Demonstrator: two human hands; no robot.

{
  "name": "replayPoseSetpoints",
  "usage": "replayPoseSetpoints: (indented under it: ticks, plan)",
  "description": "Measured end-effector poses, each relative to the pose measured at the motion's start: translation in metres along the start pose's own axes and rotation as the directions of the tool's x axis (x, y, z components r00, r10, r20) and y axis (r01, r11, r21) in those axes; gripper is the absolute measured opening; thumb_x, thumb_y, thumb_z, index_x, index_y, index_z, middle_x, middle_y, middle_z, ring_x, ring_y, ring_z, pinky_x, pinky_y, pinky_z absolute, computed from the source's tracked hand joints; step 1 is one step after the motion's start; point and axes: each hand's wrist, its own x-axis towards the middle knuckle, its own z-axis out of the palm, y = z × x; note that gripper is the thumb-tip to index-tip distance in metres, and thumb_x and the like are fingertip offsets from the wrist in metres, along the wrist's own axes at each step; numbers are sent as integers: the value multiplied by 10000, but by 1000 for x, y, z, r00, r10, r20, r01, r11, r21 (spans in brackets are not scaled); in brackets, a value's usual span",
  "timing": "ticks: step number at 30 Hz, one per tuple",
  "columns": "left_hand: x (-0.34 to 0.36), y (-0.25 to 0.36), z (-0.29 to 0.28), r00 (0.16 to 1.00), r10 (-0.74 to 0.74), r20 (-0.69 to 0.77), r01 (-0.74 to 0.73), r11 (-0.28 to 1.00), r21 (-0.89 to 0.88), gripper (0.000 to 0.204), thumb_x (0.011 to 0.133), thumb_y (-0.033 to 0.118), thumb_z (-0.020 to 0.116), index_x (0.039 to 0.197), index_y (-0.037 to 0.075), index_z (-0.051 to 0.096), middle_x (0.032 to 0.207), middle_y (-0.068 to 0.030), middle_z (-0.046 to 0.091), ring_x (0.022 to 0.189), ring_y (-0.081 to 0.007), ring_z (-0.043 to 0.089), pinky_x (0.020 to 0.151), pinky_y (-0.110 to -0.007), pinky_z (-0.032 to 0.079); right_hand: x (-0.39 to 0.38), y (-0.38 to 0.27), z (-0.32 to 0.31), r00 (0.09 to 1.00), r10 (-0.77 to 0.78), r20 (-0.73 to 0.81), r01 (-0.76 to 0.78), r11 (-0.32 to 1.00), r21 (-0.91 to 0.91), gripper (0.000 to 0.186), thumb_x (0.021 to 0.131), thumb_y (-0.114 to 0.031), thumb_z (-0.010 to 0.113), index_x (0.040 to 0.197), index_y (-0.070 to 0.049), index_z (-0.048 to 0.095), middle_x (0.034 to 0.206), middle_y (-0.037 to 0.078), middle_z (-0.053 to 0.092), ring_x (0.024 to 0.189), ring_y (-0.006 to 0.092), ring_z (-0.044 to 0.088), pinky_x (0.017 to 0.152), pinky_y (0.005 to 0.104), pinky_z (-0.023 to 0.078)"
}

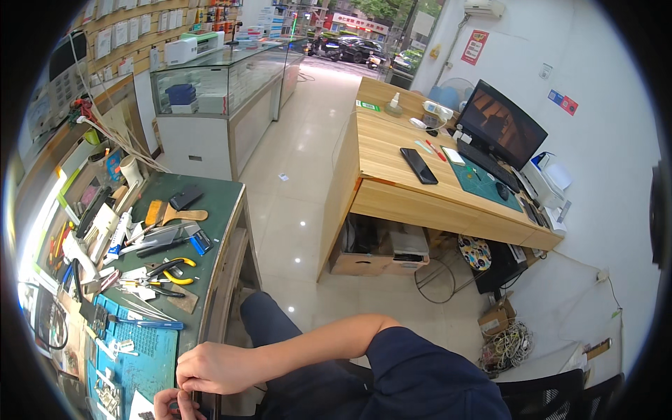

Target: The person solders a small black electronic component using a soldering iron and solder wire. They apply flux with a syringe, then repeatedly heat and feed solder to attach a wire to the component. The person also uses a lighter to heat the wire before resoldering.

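My right hand (213, 366) reaches across to the front edge of the workbench (206, 238), its fingers curled and closed. Just below it, my left hand (180, 404) is closed with bent fingers at the bottom of the view. Both are close to a dark narrow item (215, 402) by the bench edge; what they grip is too hidden to make out. Beside them on the bench lie a blue work mat (154, 357), a blue-handled tool (157, 324), yellow-handled pliers (178, 276), a wooden brush (175, 213) and several other tools.
A wooden desk (381, 147) at right holds a monitor (504, 126), keyboard, mouse and black phone (418, 166). A glass display counter (196, 140) stands at back left, beside a tiled aisle (283, 203) leading to the street. A black chair (546, 392) and cable pile (504, 346) are at lower right.
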Motion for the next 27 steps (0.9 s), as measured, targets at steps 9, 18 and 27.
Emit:
replayPoseSetpoints:
  ticks: [9, 18, 27]
  plan:
    - [-1, 8, 1, 999, -32, -29, 30, 999, -42, 198, 1004, 138, 715, 1041, -55, 699, 788, -59, 688, 624, -86, 569, 561, -211, 445, 7, -2, -2, 1000, 11, -21, -11, 1000, 15, 130, 894, -100, 693, 850, 20, 671, 830, 135, 673, 819, 310, 670, 711, 398, 522]
    - [-7, 3, 5, 999, -15, -49, 16, 1000, 14, 195, 1002, 142, 719, 1041, -48, 702, 789, -64, 694, 644, -93, 602, 566, -217, 483, 3, 1, -3, 1000, 9, 15, -9, 1000, -3, 152, 870, -107, 711, 824, 29, 661, 822, 141, 678, 805, 312, 674, 699, 397, 526]
    - [-8, 4, -12, 990, -137, -24, 134, 987, -87, 99, 972, 74, 696, 994, -15, 659, 727, -30, 623, 583, -74, 570, 480, -206, 450, 20, -7, -7, 995, -47, 89, 47, 999, -2, 175, 910, -194, 701, 874, -26, 671, 863, 132, 674, 795, 324, 670, 698, 408, 537]
